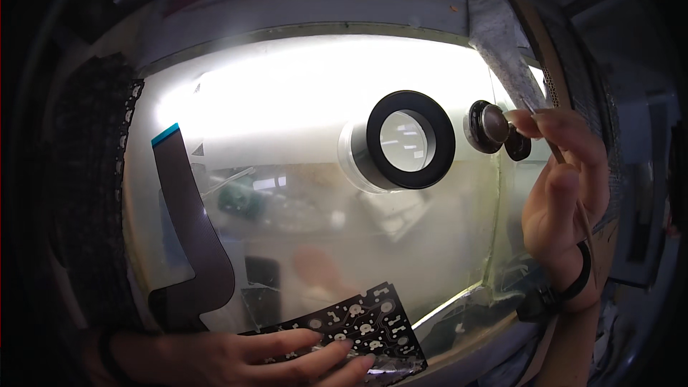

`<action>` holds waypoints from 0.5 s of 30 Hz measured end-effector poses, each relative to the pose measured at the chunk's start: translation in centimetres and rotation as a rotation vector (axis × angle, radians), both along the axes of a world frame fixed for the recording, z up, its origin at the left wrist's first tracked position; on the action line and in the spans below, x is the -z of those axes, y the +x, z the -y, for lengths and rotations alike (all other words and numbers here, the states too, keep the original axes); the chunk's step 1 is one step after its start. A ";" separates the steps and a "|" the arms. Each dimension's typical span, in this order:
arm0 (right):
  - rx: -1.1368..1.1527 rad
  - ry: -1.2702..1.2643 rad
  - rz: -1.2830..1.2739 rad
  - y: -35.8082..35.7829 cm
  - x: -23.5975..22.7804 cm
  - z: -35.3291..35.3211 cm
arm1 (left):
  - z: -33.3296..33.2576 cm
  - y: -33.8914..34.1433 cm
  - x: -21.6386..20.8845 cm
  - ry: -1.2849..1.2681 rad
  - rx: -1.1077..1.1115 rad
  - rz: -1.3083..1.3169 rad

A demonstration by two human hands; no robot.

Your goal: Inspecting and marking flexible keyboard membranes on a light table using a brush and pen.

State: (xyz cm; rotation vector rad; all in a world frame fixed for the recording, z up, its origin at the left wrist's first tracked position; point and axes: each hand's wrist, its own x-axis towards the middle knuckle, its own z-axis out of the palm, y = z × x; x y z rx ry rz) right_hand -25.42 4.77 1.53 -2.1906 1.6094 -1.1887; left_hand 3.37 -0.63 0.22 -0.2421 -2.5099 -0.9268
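Here, the right hand (566,172) is grasping a thin stick (585,223); the left hand (247,360), unclenched, is pressing a circuit sheet (383,321), perhaps risking creases.

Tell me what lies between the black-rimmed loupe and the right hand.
The head view shows a silver-domed round container and a smaller dark round piece.

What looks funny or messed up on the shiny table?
I see no spill or clear damage. The patterned sheet under the left hand lies crooked: its far edge slants up to the right instead of lining up with the table.
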 end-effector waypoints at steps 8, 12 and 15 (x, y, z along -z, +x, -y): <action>0.156 0.041 -0.009 0.5 0.4 -0.1 | -0.3 -0.2 0.1 0.025 -0.045 -0.002; 0.156 -0.021 0.049 0.2 0.8 0.0 | -0.2 -0.2 0.2 0.009 -0.045 -0.003; 0.122 -0.071 0.012 0.0 1.0 0.3 | -0.2 -0.3 0.1 0.002 -0.045 0.005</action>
